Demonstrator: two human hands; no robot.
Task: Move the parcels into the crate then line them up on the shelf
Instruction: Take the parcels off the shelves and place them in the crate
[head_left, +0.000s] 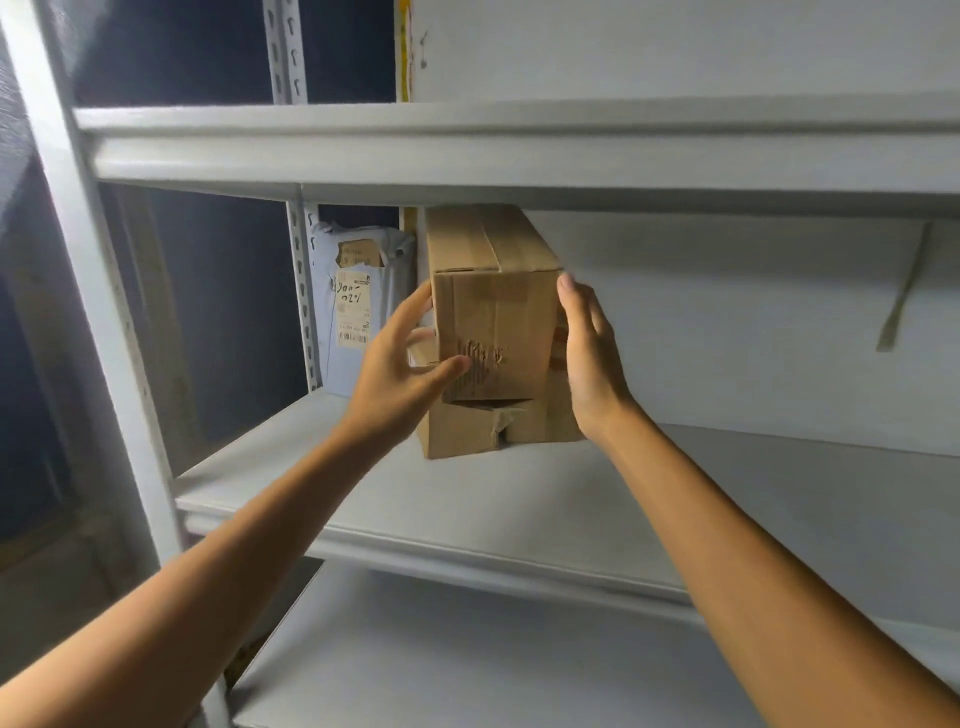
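Upper parcel (493, 332): stood upright on flat parcel (467, 434), steadied from both sides, seemingly for squaring.
Left hand (400, 374): fingers spread, touching, nothing clasped.
Right hand (592, 358): fingers straight, pressed flat.

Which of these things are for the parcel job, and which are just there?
For the job:
tall cardboard box
flat box under it
grey mailer bag
middle shelf
left hand and right hand, either side of the tall box

Just there:
tape strip on the wall
upper shelf
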